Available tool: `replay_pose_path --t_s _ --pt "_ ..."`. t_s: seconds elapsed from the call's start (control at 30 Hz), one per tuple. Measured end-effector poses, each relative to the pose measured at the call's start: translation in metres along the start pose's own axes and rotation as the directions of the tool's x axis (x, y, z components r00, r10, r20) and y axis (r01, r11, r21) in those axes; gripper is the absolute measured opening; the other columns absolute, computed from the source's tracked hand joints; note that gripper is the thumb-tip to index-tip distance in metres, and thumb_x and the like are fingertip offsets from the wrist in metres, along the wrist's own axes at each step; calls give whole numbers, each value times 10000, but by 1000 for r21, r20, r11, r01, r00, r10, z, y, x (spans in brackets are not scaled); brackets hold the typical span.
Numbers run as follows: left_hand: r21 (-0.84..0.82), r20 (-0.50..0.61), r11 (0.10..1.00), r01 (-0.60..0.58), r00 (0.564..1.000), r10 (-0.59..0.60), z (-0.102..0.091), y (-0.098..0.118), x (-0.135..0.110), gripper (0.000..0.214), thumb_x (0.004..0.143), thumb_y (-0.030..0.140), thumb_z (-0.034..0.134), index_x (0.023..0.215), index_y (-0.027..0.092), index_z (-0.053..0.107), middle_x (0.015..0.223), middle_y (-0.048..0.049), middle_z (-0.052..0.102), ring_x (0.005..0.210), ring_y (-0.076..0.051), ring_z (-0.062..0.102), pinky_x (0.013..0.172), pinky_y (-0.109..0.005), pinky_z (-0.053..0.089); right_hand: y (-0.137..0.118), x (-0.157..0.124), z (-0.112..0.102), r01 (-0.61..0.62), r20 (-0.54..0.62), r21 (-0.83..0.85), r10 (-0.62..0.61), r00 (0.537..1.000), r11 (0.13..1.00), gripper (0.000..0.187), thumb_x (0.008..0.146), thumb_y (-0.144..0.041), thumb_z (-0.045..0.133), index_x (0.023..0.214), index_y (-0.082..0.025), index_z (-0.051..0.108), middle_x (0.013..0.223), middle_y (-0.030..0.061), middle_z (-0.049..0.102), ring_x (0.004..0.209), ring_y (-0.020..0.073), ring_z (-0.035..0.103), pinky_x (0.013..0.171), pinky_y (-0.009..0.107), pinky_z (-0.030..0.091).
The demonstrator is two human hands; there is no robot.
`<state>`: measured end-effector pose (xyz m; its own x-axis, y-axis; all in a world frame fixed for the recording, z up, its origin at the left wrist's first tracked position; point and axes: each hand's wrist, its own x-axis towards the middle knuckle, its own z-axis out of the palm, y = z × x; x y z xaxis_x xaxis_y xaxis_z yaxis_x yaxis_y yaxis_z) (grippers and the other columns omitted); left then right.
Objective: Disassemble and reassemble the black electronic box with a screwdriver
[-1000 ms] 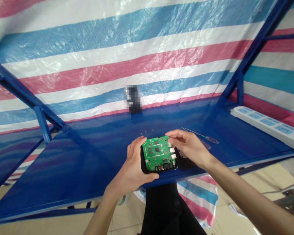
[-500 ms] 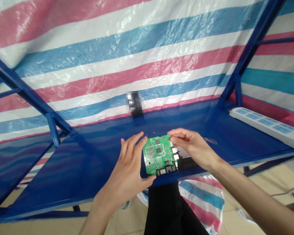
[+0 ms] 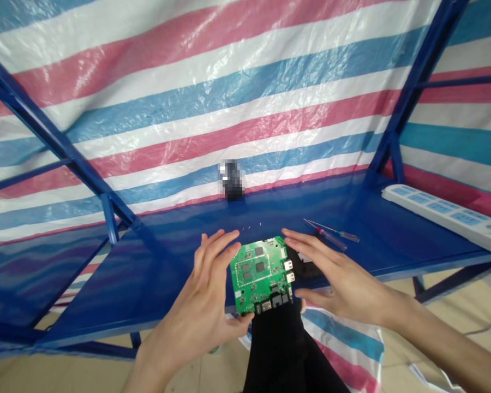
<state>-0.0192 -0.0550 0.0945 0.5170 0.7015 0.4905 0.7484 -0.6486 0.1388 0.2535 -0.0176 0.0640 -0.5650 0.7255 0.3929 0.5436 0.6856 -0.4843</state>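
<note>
A green circuit board [image 3: 253,273] with chips and metal ports is held up over the front edge of the table, its chip side facing me. My left hand [image 3: 210,278] grips it by the left side, fingers at the upper left corner and thumb at the lower left. On the other side my right hand [image 3: 331,267] is spread, fingertips close to the upper right corner and thumb beside the ports on the right edge. Partly hidden behind that hand lies a black piece [image 3: 306,268] with a silvery patch.
Two screwdrivers [image 3: 333,238] lie crossed on the blue table [image 3: 155,262], right of centre. Several tiny screws [image 3: 249,227] lie beyond the board. A white power strip [image 3: 442,210] sits at the right. A blurred dark object [image 3: 233,185] stands at the back, before a striped sheet.
The board has come lower and nearer to me. My right hand has opened from its pinch on the upper right corner and spread along the right edge. Both screwdrivers now show.
</note>
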Motion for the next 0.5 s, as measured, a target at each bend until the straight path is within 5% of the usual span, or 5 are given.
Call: replay_pose_path --t_s 0.13,0.5 --pt "19 -14 1000 -13 1000 13 -9 8 -5 919 669 150 734 1422 171 207 1480 -214 320 1429 -400 254 1159 -630 258 -9 2 -7 94 -4 -12 -94 996 996 921 826 -241 740 1551 -365 185 1591 29 366 1405 220 435 1116 392 444" --pt "46 -12 999 -8 1000 8 -13 15 -17 903 690 166 756 1428 176 237 1484 -208 365 1426 -407 291 1168 -642 245 -23 -1 -17 108 -37 -7 -109 993 994 877 768 -269 779 1519 -326 328 1455 47 554 1266 273 589 1044 409 513"
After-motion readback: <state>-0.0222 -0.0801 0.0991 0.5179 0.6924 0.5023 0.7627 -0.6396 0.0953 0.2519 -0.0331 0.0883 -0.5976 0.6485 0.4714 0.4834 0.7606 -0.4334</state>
